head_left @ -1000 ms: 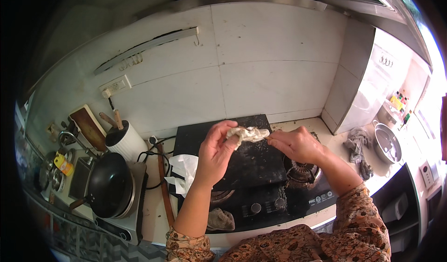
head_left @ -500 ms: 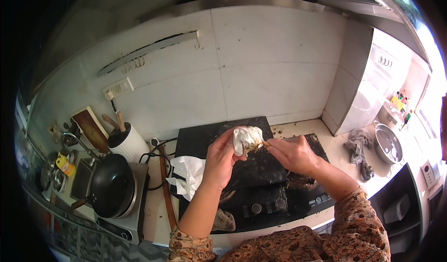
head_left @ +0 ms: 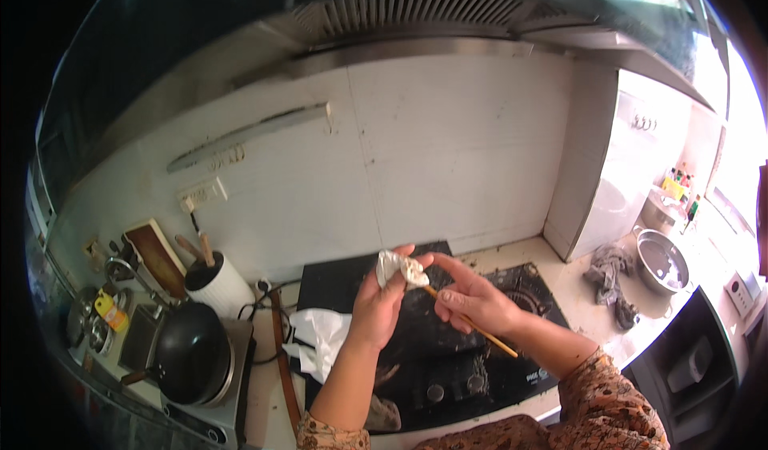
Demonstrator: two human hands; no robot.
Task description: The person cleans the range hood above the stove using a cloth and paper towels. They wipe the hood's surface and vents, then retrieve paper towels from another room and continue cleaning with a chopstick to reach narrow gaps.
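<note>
My left hand is closed around a crumpled, stained white tissue above the black gas stove. In my right hand lies a thin wooden chopstick, pinched between thumb and fingers. Its upper end meets the tissue and its lower end slants out below the palm. My right index finger reaches toward the tissue. On the stove's left part rests a sheet of white paper. A dingy cloth sits at the front edge, partly hidden by my left forearm.
A black wok stands on a portable cooktop at left, near a white knife holder. Black cables run beside the stove. At right are a grey rag and a metal basin. A range hood hangs overhead.
My view has tilted upward. The chopstick, mostly covered by my right hand before, now shows its length down to the right. My right index finger has stretched toward the tissue.
</note>
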